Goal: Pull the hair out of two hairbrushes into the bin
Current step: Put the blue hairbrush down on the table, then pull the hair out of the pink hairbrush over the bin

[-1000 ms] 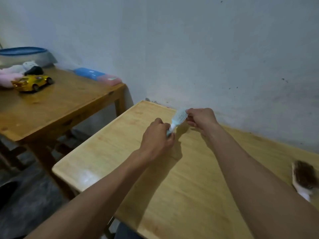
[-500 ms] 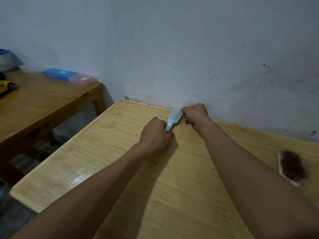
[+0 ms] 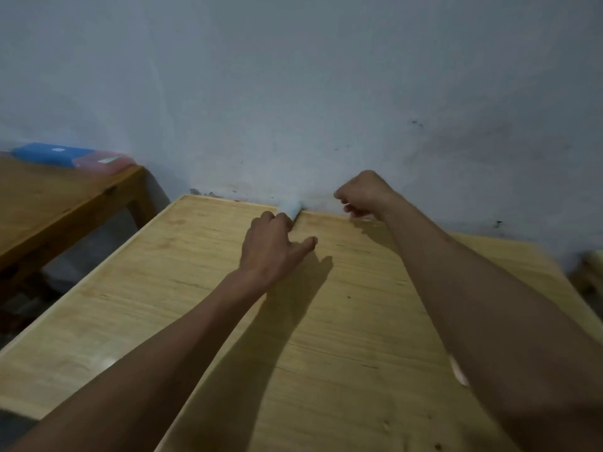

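Our left hand [image 3: 272, 246] holds the pale blue hairbrush [image 3: 290, 208] by its lower end, with the thumb stretched out to the side, over the far edge of the light wooden table [image 3: 342, 337], close to the wall [image 3: 293, 93]. Our right hand [image 3: 363, 194] is curled into a loose fist just to the right, apart from the brush; we cannot tell if it pinches anything.

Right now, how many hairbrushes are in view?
1: a pale brush in the left hand at the far table edge. A pale sliver behind the right forearm may be another, mostly hidden.
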Available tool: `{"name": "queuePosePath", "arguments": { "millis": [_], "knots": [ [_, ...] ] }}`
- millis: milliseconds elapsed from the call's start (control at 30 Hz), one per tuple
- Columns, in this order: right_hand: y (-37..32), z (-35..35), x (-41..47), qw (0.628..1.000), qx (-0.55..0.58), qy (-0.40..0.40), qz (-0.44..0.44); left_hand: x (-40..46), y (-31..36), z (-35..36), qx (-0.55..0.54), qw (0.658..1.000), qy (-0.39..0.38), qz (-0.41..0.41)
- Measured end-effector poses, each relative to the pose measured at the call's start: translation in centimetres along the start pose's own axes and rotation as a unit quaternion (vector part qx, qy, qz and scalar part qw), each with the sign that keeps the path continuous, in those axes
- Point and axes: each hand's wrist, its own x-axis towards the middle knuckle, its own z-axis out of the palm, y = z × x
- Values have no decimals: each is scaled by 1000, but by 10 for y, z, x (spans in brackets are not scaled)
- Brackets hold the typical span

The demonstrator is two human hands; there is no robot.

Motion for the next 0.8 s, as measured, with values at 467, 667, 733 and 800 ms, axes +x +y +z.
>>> {"name": "queuePosePath", "arguments": {
  "millis": [467, 667, 733, 800],
  "knots": [
    [113, -131, -121, 958, -241, 61, 142, -94, 180, 76, -54, 961, -264, 64],
    [127, -122, -123, 977, -149, 40, 144, -98, 187, 85, -83, 959, -263, 57],
    [123, -121, -125, 981, -136, 41, 133, -99, 184, 82, -104, 956, -269, 46],
    [115, -119, -126, 984, -120, 32, 126, -99, 180, 78, -136, 954, -265, 23]
  ]
}}
